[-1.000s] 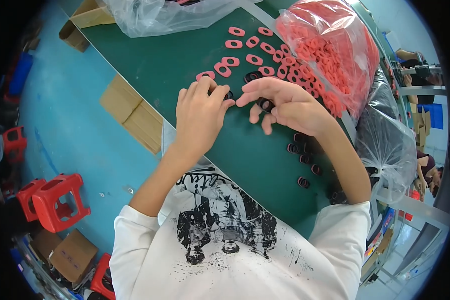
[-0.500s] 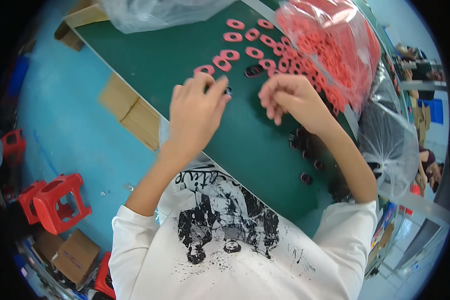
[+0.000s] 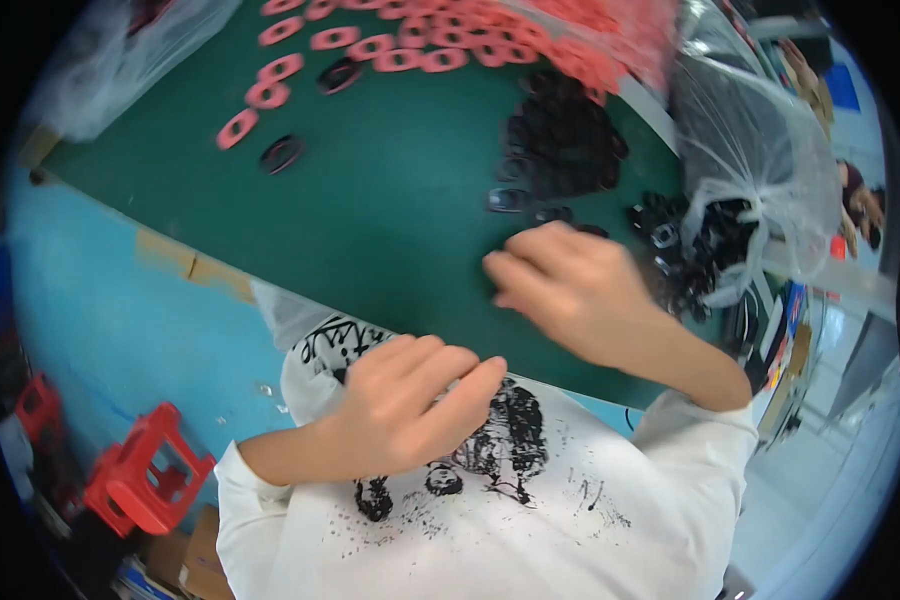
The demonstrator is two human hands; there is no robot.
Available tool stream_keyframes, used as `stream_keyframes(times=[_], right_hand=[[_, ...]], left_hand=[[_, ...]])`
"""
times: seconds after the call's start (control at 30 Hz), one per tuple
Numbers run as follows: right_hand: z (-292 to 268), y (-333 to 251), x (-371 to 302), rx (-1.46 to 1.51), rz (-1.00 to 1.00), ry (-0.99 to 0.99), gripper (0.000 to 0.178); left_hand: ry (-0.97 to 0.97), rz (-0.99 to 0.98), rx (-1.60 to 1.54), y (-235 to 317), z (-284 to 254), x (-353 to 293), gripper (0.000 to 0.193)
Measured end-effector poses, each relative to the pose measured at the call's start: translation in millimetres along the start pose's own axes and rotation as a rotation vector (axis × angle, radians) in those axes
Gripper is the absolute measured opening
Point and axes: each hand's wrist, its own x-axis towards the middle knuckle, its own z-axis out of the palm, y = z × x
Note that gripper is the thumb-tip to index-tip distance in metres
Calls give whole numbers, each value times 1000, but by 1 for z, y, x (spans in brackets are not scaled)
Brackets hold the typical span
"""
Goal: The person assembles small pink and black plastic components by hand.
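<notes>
My left hand (image 3: 418,402) hovers in front of my shirt at the table's near edge, its fingers curled and pressed together; whatever they hold, if anything, is hidden. Over the green table (image 3: 390,210), my right hand (image 3: 578,292) is slightly blurred, thumb and fingers bent inward; I cannot make out anything in them. It is nearest to a cluster of black oval parts (image 3: 565,145). Two dark oval pieces with pink edges lie apart on the left: one piece (image 3: 282,153) alone, the other piece (image 3: 339,75) beside the pink oval rings (image 3: 398,60).
A clear bag of pink rings (image 3: 610,40) sits at the back. To the right, a clear plastic bag (image 3: 750,150) stands by loose black parts (image 3: 705,250). Another plastic sheet (image 3: 120,70) covers the far left corner. A red stool (image 3: 150,470) stands on the blue floor.
The view has swung to the right, so the table's things sit farther left. My left hand has drawn back toward my body, leaving a dark oval piece; my right hand is by the black parts.
</notes>
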Motion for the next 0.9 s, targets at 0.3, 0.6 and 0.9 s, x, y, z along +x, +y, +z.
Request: stream_keyframes(times=[0.3, 0.6, 0.9], right_hand=[[72, -62, -22, 158, -257, 249, 32], [77, -45, -25, 475, -347, 365, 35], [55, -33, -20, 595, -248, 388, 38]], left_hand=[[-301, 367, 186, -18, 85, 138, 48], [-102, 555, 427, -33, 216, 149, 41], [-86, 738, 347, -63, 238, 185, 17]])
